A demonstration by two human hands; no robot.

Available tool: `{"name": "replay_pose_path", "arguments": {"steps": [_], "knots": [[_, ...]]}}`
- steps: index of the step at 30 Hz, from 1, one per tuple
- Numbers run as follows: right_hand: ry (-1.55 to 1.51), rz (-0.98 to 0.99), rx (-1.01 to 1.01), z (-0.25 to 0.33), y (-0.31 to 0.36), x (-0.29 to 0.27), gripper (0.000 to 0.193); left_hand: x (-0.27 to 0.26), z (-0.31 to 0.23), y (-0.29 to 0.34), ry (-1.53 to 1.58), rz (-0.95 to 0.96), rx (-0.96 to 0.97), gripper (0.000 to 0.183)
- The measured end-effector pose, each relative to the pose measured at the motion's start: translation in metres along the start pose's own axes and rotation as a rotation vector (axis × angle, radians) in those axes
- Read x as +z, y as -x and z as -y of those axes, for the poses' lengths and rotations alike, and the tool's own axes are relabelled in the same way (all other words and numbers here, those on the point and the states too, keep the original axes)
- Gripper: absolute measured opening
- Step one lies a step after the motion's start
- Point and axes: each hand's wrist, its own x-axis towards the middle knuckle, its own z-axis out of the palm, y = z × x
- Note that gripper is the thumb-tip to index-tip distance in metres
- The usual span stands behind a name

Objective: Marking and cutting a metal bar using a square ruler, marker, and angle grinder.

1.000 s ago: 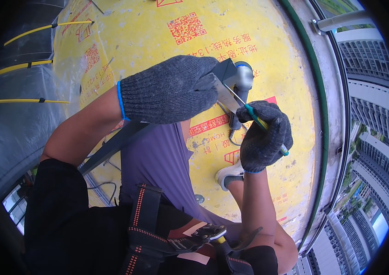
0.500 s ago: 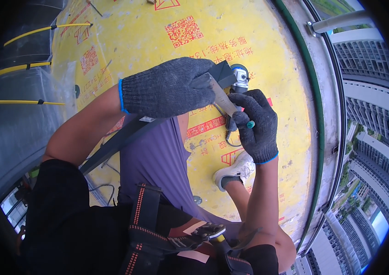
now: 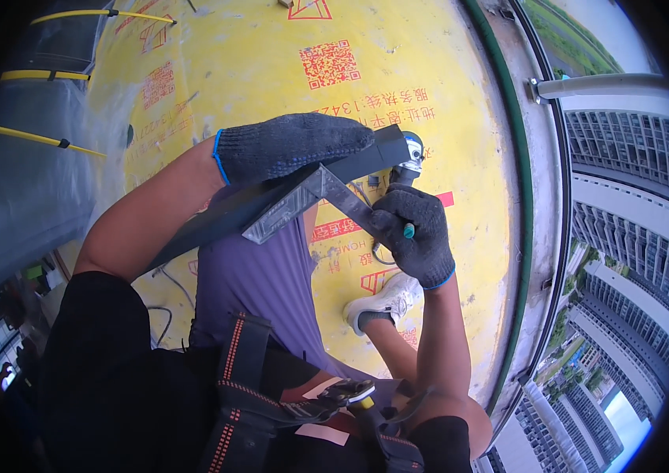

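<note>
Gloves cover both hands in the head view, dark grey knit with blue cuffs. A long dark bar (image 3: 271, 206) is running slantwise across the middle of the picture, from beside the left upper arm up toward the right, and everything else is placed here against it. The left hand (image 3: 291, 144) is lying flat along the bar's upper stretch, fingers stretched out toward its far end and pressing down on top of it rather than wrapping round it. A metal square (image 3: 311, 201) is resting against the bar just under that hand: its clear, ribbed stock is lying along the bar's lower edge, and its thin steel blade is angling away below the bar toward the right hand (image 3: 415, 234). That hand is sitting just below the bar's far end, curled shut around a slim green-tipped marker (image 3: 408, 230), with the fingers touching the blade's end. An angle grinder (image 3: 408, 155) is lying on the yellow floor sheet (image 3: 271, 63) right beyond the bar's far end, partly hidden by it. Below the bar, the person's purple-clad thigh (image 3: 260, 288) is crossing under it, and a white shoe (image 3: 386, 303) is showing further down, under the right hand. A tool harness (image 3: 248, 394) with orange stitching is hanging well below the bar, at the waist.
</note>
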Motion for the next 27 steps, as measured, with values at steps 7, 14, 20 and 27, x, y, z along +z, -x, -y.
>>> {"name": "replay_pose_path", "arguments": {"steps": [7,14,20,27], "knots": [[-0.343,-0.541,0.164,-0.045,-0.012,-0.09,0.025,-0.024,-0.003,0.045,-0.34,-0.071,-0.108,0.059],[-0.324,-0.686,0.52,-0.164,-0.092,-0.024,0.026,0.013,-0.004,0.08,-0.667,-0.35,0.212,0.043],[-0.498,-0.311,0.701,-0.205,-0.169,0.078,0.039,0.02,0.001,0.097,-0.735,-0.405,0.241,0.041],[0.103,-0.185,0.678,-0.219,-0.183,0.044,0.11,0.026,-0.001,0.105,-0.662,-0.409,0.261,0.037]]}}
